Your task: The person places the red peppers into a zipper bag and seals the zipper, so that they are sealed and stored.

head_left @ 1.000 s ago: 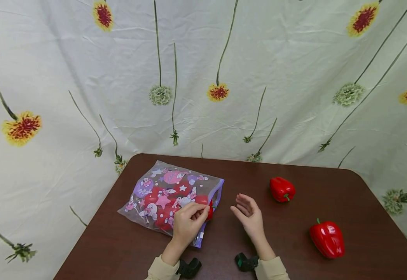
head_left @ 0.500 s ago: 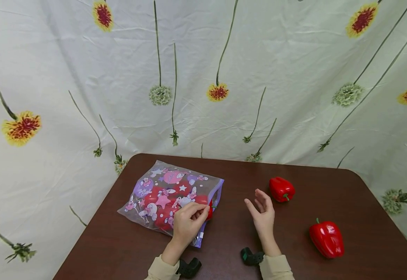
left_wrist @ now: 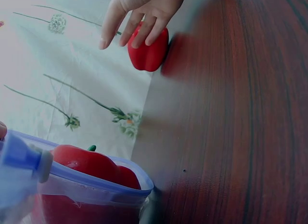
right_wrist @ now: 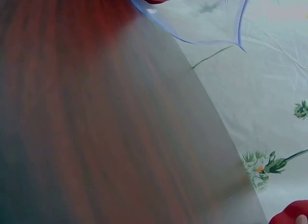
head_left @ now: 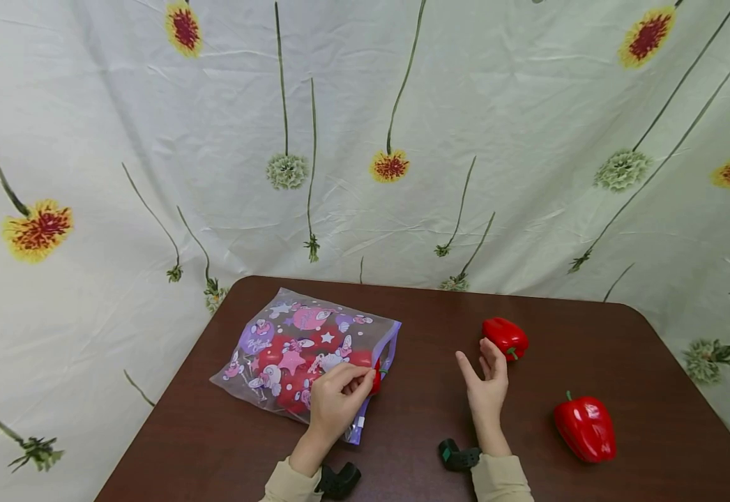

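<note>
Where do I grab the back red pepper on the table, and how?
I'd take the red pepper around its fat middle, from above, with the right grip spanning both long sides. It seems to lie on its side, its short green stem pointing toward you: too small to hold well. The rounded body might roll if pushed from one side.

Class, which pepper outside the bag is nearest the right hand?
The far pepper, just beyond the right hand; the near pepper sits farther right.
</note>
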`<state>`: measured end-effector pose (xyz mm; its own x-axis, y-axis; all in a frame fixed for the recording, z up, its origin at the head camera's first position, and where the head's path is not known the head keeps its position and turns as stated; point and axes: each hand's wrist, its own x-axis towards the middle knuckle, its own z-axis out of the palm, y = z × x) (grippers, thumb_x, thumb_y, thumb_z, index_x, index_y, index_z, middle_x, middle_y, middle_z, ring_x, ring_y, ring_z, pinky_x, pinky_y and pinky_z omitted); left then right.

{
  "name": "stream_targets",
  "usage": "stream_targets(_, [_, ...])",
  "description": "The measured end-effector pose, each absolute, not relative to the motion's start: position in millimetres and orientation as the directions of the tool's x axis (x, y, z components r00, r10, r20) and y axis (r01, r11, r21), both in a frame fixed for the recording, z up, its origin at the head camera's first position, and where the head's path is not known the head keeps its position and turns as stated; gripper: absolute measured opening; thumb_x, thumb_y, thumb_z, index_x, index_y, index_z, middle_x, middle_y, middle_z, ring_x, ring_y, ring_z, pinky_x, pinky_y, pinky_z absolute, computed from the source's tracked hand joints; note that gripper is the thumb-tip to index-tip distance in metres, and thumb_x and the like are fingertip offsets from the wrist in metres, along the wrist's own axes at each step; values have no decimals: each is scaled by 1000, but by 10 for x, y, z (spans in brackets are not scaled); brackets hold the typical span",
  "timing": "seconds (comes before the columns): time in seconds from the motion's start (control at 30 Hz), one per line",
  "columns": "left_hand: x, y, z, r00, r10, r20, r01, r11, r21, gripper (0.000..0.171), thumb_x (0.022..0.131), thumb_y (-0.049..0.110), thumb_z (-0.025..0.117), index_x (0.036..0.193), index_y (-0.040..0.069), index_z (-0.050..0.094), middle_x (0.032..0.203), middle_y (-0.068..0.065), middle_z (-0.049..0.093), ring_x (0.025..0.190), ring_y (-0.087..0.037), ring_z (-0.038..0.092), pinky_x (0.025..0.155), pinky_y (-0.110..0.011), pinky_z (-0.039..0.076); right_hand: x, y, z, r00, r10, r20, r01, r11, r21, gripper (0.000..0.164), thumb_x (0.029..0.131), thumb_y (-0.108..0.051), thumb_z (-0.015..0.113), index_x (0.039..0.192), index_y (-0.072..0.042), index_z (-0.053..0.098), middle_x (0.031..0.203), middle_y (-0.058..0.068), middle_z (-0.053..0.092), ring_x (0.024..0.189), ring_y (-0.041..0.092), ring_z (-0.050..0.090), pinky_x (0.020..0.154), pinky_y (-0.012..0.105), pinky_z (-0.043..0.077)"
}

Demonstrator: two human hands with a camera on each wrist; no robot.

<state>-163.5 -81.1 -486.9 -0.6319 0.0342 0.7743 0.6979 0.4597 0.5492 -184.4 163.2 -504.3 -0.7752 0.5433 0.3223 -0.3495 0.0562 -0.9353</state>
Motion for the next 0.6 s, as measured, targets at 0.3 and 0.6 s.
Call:
stream_targets(0.3, [-1633, -814, -4878, -631, 36, 775, 700, 457, 548, 11, 74, 8, 78, 84, 9, 75, 72, 5, 64, 56, -5, 50, 50, -14, 44, -1744, 1628, -4887, -731, 588, 347, -356, 107, -929, 55, 78, 5, 70, 125, 13, 44, 128, 30, 46, 118, 41, 40, 103, 53, 29])
stream_targets(0.6, [-1635, -815, -4882, -636, 40, 771, 696, 463, 549, 12, 73, 8, 78, 84, 8, 74, 72, 5, 64, 56, -5, 50, 50, -14, 44, -1919, 1774, -5199, -648, 660, 381, -390, 141, -910, 56, 76, 1, 75, 125, 5, 50, 126, 20, 51, 112, 26, 47, 99, 31, 37])
